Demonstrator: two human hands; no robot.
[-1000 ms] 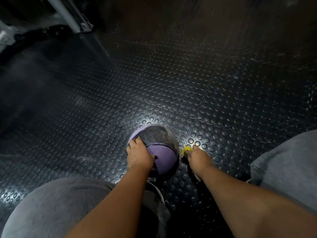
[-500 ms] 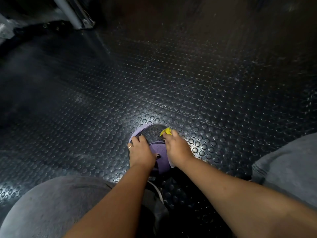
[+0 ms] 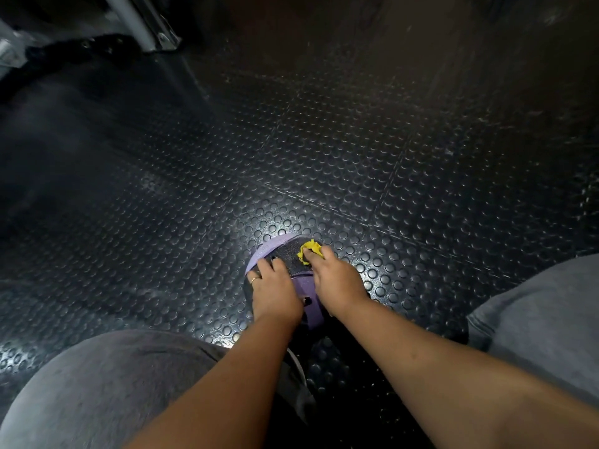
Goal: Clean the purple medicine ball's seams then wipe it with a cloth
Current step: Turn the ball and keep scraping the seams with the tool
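Note:
The purple medicine ball with a dark textured panel sits on the studded floor between my knees. My left hand rests on its left side, fingers spread over the top, a ring on one finger. My right hand lies over the ball's right side and pinches a small yellow cloth against the dark panel near the ball's far edge. Much of the ball's near half is hidden under both hands.
Black rubber floor tiles with round studs stretch all around. My grey-clad knees frame the ball left and right. A grey metal frame leg and dark strap lie at the far left.
My right hand came from the floor at the ball's right up onto the ball, bringing the yellow cloth onto the dark panel. The left hand stayed on the ball.

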